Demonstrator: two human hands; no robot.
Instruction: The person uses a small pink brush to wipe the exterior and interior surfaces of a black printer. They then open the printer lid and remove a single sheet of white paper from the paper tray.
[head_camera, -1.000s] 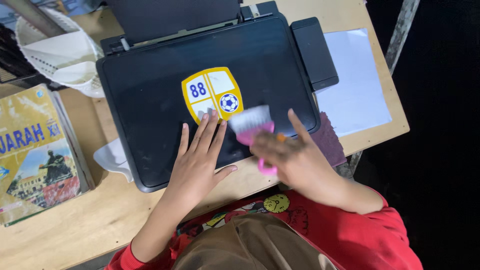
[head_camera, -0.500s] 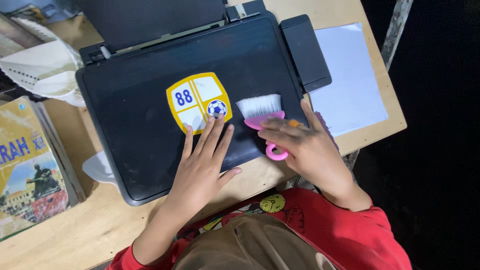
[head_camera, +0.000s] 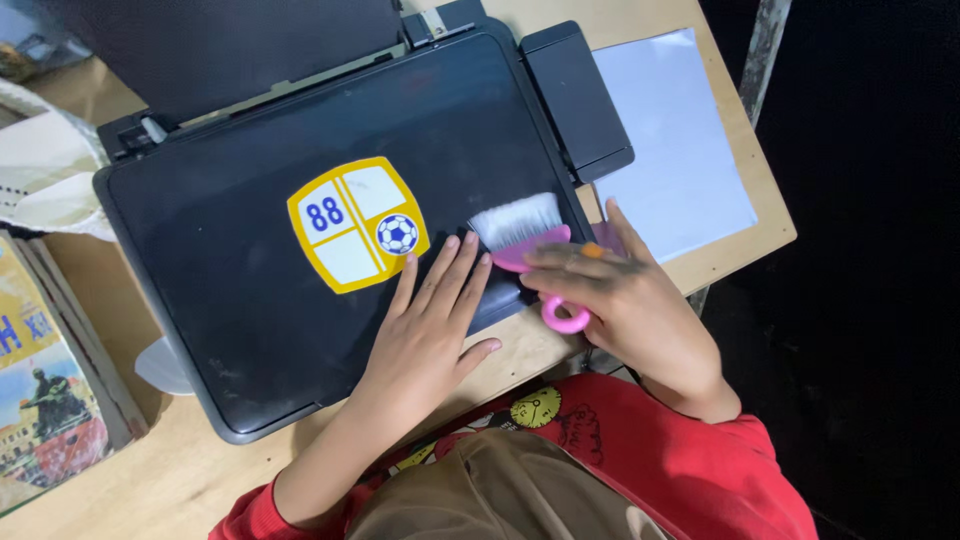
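Here, two hands, left hand (head_camera: 425, 335), right hand (head_camera: 625, 300), one pink brush (head_camera: 528, 240), one printer (head_camera: 250, 290)

Black printer, pink brush, yellow badge on a pale wooden desk.

The printer (head_camera: 250, 290) is glossy black all over, with a matching black box (head_camera: 575, 100) at its far right. On its lid sits a sticker (head_camera: 357, 222) with a yellow border, white panels, blue numerals and a blue-and-white football. The brush (head_camera: 530, 245) at the near right has a pink handle with a pink ring and white bristles, with a small orange spot beside it. White paper (head_camera: 670, 140) lies to the right on the light tan desk (head_camera: 140, 470). The book (head_camera: 45, 390) at the left shows yellow, red and green. The sleeve (head_camera: 720, 470) is red; the cloth near it is brown.
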